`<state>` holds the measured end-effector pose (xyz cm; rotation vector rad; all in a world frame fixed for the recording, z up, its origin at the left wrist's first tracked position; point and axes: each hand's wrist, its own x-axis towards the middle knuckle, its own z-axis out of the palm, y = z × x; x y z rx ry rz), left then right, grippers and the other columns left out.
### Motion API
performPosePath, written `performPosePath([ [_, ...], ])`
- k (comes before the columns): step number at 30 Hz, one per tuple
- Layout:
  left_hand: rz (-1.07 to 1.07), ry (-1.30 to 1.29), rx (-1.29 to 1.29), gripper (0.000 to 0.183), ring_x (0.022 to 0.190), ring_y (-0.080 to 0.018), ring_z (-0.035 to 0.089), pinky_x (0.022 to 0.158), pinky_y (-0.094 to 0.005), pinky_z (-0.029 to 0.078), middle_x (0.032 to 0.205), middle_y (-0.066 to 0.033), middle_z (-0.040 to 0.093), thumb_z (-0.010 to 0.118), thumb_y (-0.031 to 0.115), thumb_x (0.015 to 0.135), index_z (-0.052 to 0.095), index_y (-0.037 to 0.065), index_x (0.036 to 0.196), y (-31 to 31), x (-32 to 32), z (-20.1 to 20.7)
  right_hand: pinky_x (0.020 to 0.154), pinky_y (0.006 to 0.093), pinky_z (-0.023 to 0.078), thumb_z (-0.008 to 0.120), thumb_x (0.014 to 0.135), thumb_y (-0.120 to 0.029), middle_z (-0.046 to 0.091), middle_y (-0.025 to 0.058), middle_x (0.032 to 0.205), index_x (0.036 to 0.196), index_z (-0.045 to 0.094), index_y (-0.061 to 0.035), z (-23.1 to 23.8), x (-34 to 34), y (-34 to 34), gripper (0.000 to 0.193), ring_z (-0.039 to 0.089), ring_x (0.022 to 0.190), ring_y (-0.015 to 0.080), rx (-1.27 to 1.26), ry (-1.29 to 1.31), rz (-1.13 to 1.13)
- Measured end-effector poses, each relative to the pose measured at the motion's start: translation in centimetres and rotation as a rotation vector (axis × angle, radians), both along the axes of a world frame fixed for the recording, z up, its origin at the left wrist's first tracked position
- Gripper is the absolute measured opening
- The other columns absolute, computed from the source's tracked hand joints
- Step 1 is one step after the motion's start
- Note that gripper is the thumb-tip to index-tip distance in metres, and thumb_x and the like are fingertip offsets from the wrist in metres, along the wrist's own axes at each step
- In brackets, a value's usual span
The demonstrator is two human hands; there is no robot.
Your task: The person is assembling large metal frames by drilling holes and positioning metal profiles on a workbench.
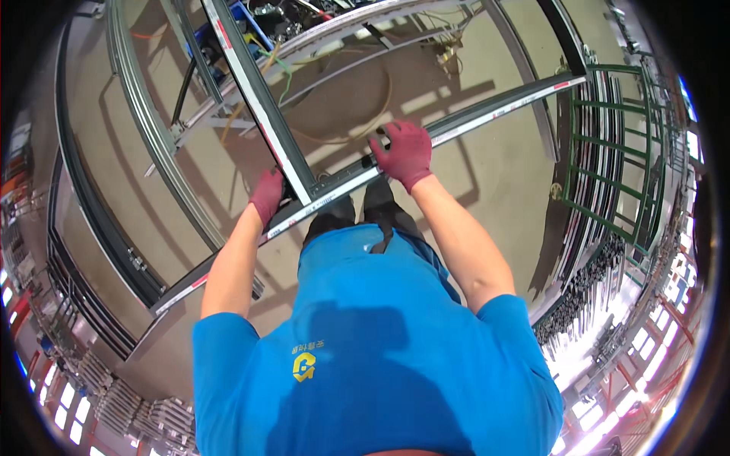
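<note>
Fingers point(389, 141) of the right hand point(405, 154), in a dark red glove, curled over the far edge of the long grey bar point(471, 118), closed on it. Left hand point(268, 194), gloved the same, clamped on that bar just beside the joint point(310, 191) where a second bar point(255, 95) met it at an angle; fingertips there hidden under the metal, so how tightly wrapped could not be told, though plainly holding. Bar ran from lower left to upper right across the middle of the view, just beyond the chest, at about waist height over a tan floor point(487, 175). Carried a white strip with small red marks along its near face. Second bar rose from the joint toward the top edge, dark grey with a pale flank. Both forearms bare, reaching forward from blue short sleeves point(365, 357); dark trousers and shoes point(357, 213) seen below the bar, between the two hands. Green metal rack point(608, 152) stood well apart on the right, stacked with long rods. More grey frames point(144, 121) lay on the floor to the left, and a loop of pale hose point(380, 106) beyond the joint. Tangle of cables and blue parts point(266, 23) near the top edge.
</note>
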<state>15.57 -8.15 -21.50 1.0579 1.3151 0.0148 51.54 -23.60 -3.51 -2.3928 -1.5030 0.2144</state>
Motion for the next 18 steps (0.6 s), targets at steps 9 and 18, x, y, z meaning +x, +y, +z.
performPosePath([
  [9, -0.225, -0.011, 0.16, 0.05, 0.122, -0.0433, 0.061, 0.103, -0.047, 0.047, 0.132, -0.0304, 0.064, 0.046, 0.038, 0.108, 0.058, -0.001, 0.136, 0.9, -0.4, 0.8, 0.093, 0.0457, 0.046, 0.068, 0.089, -0.049, 0.07, 0.0073, 0.11, 0.109, 0.072, -0.0159, 0.4, 0.1, 0.4, 0.039, 0.066, 0.105, 0.029, -0.025, 0.049, 0.024],
  [18, -0.093, 0.048, 0.241, 0.044, 0.096, -0.0306, 0.07, 0.086, -0.0441, 0.052, 0.101, -0.0229, 0.075, 0.05, 0.034, 0.104, 0.07, -0.004, 0.114, 0.9, -2.1, 0.7, 0.087, 0.0444, 0.047, 0.07, 0.089, -0.045, 0.071, 0.0058, 0.105, 0.104, 0.073, -0.0162, 1.2, 0.8, 0.3, 0.033, 0.067, 0.099, 0.029, 0.011, 0.104, 0.133],
])
